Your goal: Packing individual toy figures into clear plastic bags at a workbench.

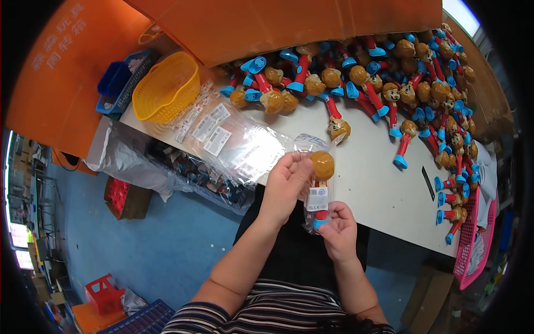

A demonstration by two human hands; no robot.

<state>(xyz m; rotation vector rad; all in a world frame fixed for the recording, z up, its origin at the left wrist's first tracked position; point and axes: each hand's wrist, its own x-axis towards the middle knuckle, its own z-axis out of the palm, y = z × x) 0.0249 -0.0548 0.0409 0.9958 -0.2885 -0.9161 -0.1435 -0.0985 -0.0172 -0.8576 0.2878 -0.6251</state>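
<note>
Over the table's front edge I hold a toy figure (pixel 322 165) inside a clear plastic bag with a white printed label (pixel 317 199). It has a round brown head at the top, a red body and a blue foot at the bottom. My left hand (pixel 287 182) pinches the bag beside the head, thumb across its edge. Down by the blue foot, the fingers of my right hand (pixel 338 231) close on the bag's lower end. Left of the hands lies a spread stack of flat clear bags (pixel 250 147) with white labels. A loose figure (pixel 336 125) lies just beyond the held one.
A big heap of matching figures (pixel 384 83) covers the table's far and right side. At the left stand a yellow basket (pixel 167 92) and blue bins (pixel 119 83), with a large orange box (pixel 278 28) behind. A pink basket (pixel 477 239) hangs at the right edge, near a black strip (pixel 428 183).
</note>
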